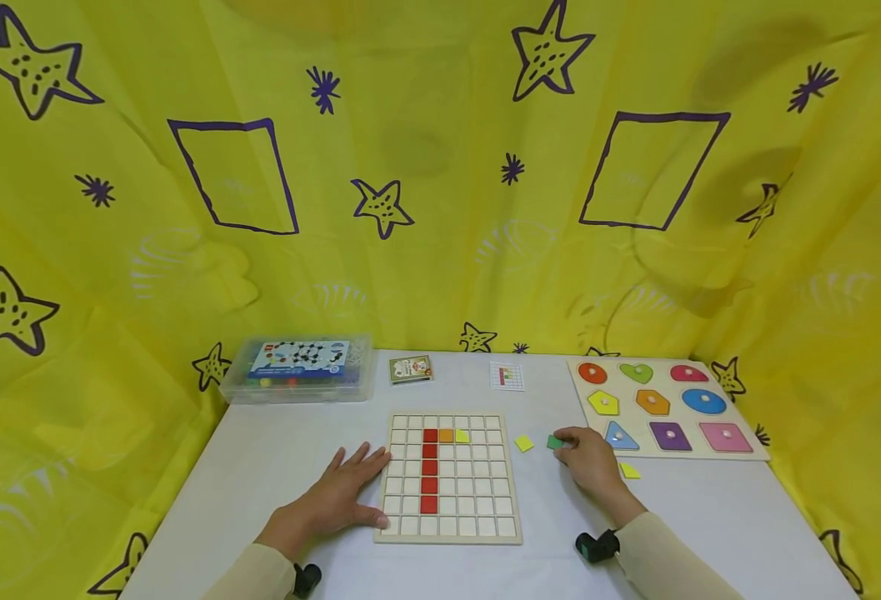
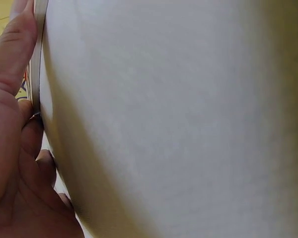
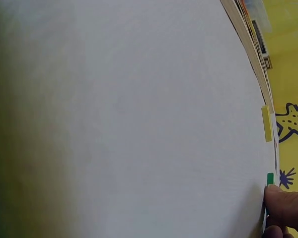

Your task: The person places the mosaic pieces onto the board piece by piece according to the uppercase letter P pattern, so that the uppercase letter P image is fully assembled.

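Right hand [image 1: 593, 467] on green tile [image 1: 555, 442]

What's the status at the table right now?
Left hand flat against grid board edge. Right hand pinching green tile. Loose yellow tile lies between tile and board.

Tabletop layout: grid board at the front centre, other items toward the back edge and right side.

The grid board [image 1: 448, 479] lies at the front centre of the tabletop [image 1: 710, 508], with tiles set in its cells. The left hand [image 1: 335, 498] rests flat at its left edge. The right hand [image 1: 593, 462] lies right of the board, touching a loose tile [image 1: 555, 442]; another tile [image 1: 523, 443] lies between. The shape puzzle [image 1: 665, 407] occupies the back right corner, the plastic box [image 1: 299, 368] the back left, with a card box [image 1: 410, 368] and pattern card [image 1: 506, 376] between them.
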A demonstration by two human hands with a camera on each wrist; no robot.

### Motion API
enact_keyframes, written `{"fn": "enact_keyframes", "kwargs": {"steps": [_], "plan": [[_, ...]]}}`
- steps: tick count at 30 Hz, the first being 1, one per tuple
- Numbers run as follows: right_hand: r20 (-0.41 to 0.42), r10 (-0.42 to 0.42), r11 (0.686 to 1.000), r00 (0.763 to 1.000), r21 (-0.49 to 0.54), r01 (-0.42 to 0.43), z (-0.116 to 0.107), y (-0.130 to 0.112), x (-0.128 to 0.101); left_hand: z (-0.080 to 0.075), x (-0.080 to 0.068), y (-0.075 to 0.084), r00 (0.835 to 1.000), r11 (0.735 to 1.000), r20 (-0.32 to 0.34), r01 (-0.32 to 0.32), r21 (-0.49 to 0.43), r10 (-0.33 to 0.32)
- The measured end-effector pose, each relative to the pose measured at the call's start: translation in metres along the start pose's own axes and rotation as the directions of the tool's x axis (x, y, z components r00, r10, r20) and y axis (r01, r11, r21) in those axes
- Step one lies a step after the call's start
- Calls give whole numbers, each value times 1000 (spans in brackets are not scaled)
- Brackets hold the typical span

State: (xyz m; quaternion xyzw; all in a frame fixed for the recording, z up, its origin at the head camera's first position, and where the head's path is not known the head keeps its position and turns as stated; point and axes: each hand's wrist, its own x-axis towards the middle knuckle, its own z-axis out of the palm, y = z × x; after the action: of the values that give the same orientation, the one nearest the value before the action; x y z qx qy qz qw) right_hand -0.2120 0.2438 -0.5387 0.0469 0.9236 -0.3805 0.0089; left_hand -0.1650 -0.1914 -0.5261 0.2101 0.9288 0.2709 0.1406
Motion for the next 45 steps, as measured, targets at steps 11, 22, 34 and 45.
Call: {"fn": "enact_keyframes", "kwargs": {"steps": [11,22,34,45], "plan": [[-20,-9,998,1000,55,10,-1,-1,-4,0,-2,2,1000,1000,-2,6,-20,-6],[24,-47,998,999,33,46,-6,0,-7,1,1,-1,1000,1000,5,6,-8,-6],[36,-56,998,998,27,55,-1,2,-5,1,0,-1,1000,1000,5,17,-8,-17],[-29,-68,989,997,129,71,-1,-4,-6,4,1,-6,1000,1000,-4,-6,2,6]]}}
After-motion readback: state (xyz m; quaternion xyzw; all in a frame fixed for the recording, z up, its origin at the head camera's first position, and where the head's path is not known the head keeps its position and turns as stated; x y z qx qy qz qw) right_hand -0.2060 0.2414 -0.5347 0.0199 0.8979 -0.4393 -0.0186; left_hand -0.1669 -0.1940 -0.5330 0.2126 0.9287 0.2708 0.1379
